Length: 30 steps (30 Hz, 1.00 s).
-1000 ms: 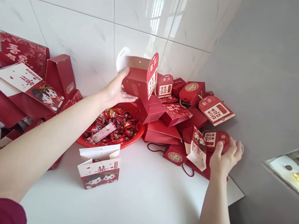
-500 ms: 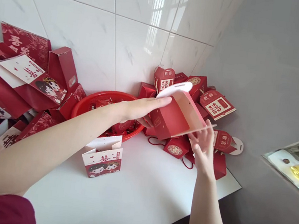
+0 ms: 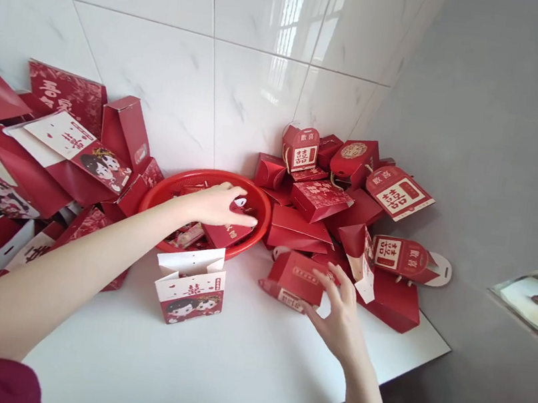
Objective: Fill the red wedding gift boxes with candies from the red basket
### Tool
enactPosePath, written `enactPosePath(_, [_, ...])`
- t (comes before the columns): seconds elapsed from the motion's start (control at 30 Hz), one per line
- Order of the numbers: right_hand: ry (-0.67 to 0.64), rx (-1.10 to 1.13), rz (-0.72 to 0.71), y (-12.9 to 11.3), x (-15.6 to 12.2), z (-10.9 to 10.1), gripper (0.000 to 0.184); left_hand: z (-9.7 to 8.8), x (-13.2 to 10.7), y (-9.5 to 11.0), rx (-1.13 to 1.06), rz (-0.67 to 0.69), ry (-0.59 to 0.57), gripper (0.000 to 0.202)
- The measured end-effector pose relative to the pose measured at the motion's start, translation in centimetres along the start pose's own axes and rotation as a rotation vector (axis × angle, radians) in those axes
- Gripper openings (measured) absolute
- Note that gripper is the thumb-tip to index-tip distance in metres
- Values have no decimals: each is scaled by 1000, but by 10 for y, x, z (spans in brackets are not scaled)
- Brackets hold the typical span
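My left hand (image 3: 220, 206) reaches over a red plastic basket (image 3: 144, 200), thumb and index finger apart. Beneath it lies a flat red piece with pale characters (image 3: 230, 231), among small wrapped items; some of its fingers are hidden. My right hand (image 3: 340, 313) has its fingers and thumb around the right end of a red gift box (image 3: 299, 275), which is tilted low over the white table and slightly blurred. Between the hands and nearer me stands an upright candy box (image 3: 194, 298) with a cartoon couple, its white top flaps apart.
Several red gift boxes (image 3: 322, 199) are heaped at the back right, beside a grey panel (image 3: 477, 158). A larger pile of red and white boxes (image 3: 70, 145) fills the left side. Behind stands a tiled wall (image 3: 144, 55). The white table (image 3: 172, 376) has its front edge at lower right.
The red gift box has come down from both hands to the table front, turned over, with only my right hand on it. My left hand has moved left to the basket.
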State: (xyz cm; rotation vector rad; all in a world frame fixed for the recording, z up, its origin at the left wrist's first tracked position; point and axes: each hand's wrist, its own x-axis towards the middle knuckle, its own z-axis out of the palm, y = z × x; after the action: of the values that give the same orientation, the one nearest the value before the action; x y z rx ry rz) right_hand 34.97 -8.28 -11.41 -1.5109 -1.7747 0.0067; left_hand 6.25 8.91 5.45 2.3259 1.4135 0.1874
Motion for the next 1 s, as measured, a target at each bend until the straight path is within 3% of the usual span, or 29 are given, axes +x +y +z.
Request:
enactPosePath(0.1, [-9, -150, -15, 12, -15, 14, 43, 17, 6, -16, 218, -125, -93, 118])
enactPosePath(0.27, [28, -164, -17, 5, -15, 16, 39, 34, 5, -17, 324, -110, -139, 118])
enactPosePath(0.37, [88, -101, 11, -3, -8, 8, 35, 20, 3, -14, 357, -84, -81, 114])
enactPosePath(0.5, [140, 67, 89, -16, 8, -2, 36, -15, -3, -4, 234, -27, 105, 109])
enactPosePath(0.57, [113, 214, 104, -25, 20, -6, 44, -28, -8, 8, 114, 106, 199, 107])
enactPosePath(0.63, [79, 374, 81, -36, 33, -9, 59, -31, -15, 21, 3, 332, 239, 111])
enactPosePath(0.77, [46, 563, 23, -52, 56, -11, 102, -13, -28, 41, -57, 766, 158, 116])
enactPosePath(0.9, [-28, 714, -62, -55, 64, -11, 112, 10, -35, 42, 3, 983, 66, 120])
enactPosePath(1.0, [-80, 738, -90, -54, 64, -15, 109, 18, -38, 38, 32, 1029, 66, 122])
